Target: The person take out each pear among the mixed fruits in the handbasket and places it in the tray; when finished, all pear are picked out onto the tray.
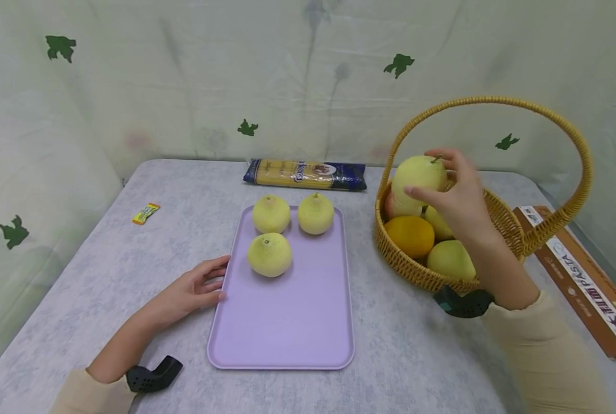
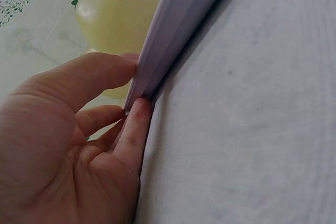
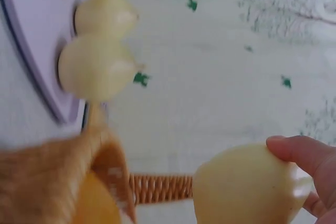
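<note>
My right hand (image 1: pixel 463 192) grips a large pale yellow pear (image 1: pixel 419 177) by its stem end, thumb in front, above the wicker basket (image 1: pixel 398 264). An orange-yellow fruit (image 1: pixel 410 236), a green-yellow fruit (image 1: pixel 451 259) and other fruit partly hidden by the hand sit in the basket. At the left edge of the lilac tray (image 1: pixel 282 330), my left hand (image 1: pixel 191 290) holds the rim, its thumb on top and its fingers against the outer side. Three similar pears stand on the far half of the tray: two at the back (image 1: pixel 270 214) (image 1: pixel 315 214), one in front (image 1: pixel 269 255).
The basket's tall handle (image 1: pixel 499 101) arches over the right side. A bag of spaghetti (image 1: pixel 305 174) lies behind the tray. Right of the basket is a brown pasta box (image 1: pixel 582 282). A small yellow wrapped candy (image 1: pixel 146 213) lies at the left, before the hanging cloth backdrop.
</note>
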Demonstrator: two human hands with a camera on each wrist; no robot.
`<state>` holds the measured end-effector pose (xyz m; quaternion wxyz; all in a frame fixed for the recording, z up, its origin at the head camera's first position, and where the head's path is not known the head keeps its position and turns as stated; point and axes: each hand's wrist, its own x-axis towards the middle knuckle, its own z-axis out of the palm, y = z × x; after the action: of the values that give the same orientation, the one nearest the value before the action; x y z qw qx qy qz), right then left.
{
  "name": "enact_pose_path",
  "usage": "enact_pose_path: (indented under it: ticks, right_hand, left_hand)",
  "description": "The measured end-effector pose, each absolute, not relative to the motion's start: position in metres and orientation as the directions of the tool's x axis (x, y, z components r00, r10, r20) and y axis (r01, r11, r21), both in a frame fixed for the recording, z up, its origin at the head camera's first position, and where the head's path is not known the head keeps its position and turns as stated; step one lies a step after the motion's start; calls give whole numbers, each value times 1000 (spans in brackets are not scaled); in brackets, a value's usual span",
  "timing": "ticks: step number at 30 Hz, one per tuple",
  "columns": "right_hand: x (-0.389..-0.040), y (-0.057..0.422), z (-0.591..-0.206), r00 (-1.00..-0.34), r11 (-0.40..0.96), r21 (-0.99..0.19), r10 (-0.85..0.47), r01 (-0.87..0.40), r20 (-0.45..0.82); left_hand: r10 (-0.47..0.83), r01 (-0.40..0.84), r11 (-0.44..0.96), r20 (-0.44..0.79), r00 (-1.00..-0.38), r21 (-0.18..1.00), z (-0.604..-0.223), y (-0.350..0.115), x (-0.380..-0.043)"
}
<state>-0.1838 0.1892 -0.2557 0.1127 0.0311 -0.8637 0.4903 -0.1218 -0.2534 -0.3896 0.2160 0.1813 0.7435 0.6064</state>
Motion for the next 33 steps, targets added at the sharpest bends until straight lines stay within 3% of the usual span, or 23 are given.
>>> enact_pose_path:
  ticks: [11, 21, 33]
  right_hand:
    - [-156, 128, -291, -925, 388, -841, -188, -378, 330]
    - [-160, 93, -348, -941, 421, -860, -292, -288, 171]
    - [-164, 79, -365, -918, 401, -860, -357, -317, 172]
  left_hand:
    - [525, -7, 203, -115, -843, 979, -391, -254, -121]
    - [528, 10, 209, -104, -843, 978, -392, -254, -122]
    - [513, -13, 207, -120, -850, 978, -390, -253, -122]
